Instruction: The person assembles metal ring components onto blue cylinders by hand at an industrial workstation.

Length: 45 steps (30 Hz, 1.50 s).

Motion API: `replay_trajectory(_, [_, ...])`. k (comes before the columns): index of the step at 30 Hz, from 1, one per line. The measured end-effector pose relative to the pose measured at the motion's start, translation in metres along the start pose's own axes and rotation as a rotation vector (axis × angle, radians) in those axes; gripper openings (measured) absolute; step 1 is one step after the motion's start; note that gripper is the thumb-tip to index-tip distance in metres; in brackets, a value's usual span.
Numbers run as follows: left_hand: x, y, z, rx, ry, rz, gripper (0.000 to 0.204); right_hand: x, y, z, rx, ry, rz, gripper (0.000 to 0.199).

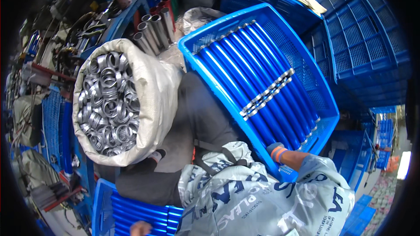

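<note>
Blue tubes [258, 78] lie side by side in the tilted blue crate [205, 39], long axes running away up-left from the gloved right hand [276, 150], which is clamped on the crate's near rim. Left hand [141, 227] is barely visible; its grip cannot be told.

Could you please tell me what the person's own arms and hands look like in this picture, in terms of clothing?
The right hand wears a blue glove with an orange cuff band. The right sleeve is pale grey-white fabric printed with dark blue lettering. Only a small bare part of the left hand shows at the lower edge.
</note>
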<state>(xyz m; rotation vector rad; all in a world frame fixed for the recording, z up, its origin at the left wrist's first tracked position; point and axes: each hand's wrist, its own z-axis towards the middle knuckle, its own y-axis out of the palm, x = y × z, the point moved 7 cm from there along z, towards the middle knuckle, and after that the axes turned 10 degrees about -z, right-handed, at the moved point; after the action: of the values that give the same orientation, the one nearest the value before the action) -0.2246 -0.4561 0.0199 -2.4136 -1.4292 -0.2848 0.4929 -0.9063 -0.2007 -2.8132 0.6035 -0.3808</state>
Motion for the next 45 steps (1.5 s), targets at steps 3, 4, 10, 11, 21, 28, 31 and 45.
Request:
replay_trajectory(3, [-0.096,-0.103,0.002,0.058,0.027,-0.079,0.019,0.016,-0.01,-0.018,-0.169,-0.321,-0.145,0.038])
replay_trajectory(4, [-0.125,-0.123,0.006,0.07,0.054,-0.118,0.02,0.029,-0.021,-0.025,-0.146,-0.801,-0.373,0.048])
replay_trajectory(10, [-0.273,-0.115,-0.03,0.199,0.163,-0.313,0.023,0.047,-0.477,-0.097,1.167,-0.112,0.054,0.039])
replay_trajectory(11, [-0.295,-0.109,-0.036,0.229,0.182,-0.34,0.024,0.008,-0.533,-0.138,1.342,-0.295,0.358,0.036])
replay_trajectory(21, [-0.274,0.075,0.049,0.405,0.354,-0.536,0.03,-0.327,-0.604,-0.215,1.145,-0.87,-0.452,0.036])
replay_trajectory(28, [-0.236,0.023,0.035,0.466,0.604,-0.706,0.064,-0.347,-0.586,-0.237,1.041,-0.916,-0.406,0.035])
replay_trajectory(31, [0.014,0.016,0.017,0.539,0.881,-0.629,0.066,-0.325,-0.588,-0.208,1.204,-0.937,-0.277,0.036])
replay_trajectory(45, [0.257,0.12,-0.169,0.633,1.276,0.471,0.062,-0.291,-0.572,-0.233,0.211,-1.466,1.116,0.057])
